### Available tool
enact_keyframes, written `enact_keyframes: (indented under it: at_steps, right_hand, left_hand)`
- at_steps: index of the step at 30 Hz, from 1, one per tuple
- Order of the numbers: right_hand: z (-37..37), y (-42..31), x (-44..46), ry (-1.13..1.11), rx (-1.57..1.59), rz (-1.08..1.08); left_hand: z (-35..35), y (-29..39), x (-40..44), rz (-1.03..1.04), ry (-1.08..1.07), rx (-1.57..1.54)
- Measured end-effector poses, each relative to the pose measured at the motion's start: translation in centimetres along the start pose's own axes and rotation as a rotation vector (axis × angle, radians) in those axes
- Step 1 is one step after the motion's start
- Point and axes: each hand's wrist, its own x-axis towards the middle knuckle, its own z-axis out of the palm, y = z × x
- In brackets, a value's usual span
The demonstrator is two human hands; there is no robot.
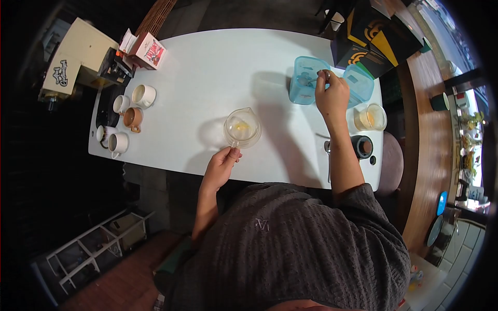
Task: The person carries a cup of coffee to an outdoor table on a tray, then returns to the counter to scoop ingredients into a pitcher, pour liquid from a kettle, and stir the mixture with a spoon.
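Note:
My left hand [219, 168] is closed on the handle of a clear glass jug [243, 128], which has a spout and a little pale yellow stuff in the bottom. The jug is at the front middle of the white table. My right hand [332, 93] is pinched above a light blue plastic container [302, 93], gripping what looks like a thin spoon [313, 81] whose lower end reaches into it. White material shows inside the container. Its blue lid [361, 85] lies to the right, partly behind my hand.
Right of my forearm are a glass jar [371, 118] of yellowish powder, a dark round container [362, 147] and a long metal spoon [328, 160]. Several cups [133, 119], a red-and-white carton [149, 51] and a cream machine [78, 57] stand left. Dark boxes [369, 39] are back right.

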Motion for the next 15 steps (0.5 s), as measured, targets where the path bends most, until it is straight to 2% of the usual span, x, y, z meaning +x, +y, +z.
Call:
enact_keyframes:
  at_steps: [7, 15]
  right_hand:
    - [-0.5, -0.2, -0.4, -0.032, 0.064, 0.209]
    - [-3.3, -0.8, -0.7, 0.078, 0.207, 0.429]
  left_hand:
    - [0.2, -0.7, -0.9, -0.005, 0.027, -0.012]
    - [0.1, -0.4, -0.6, -0.002, 0.030, 0.003]
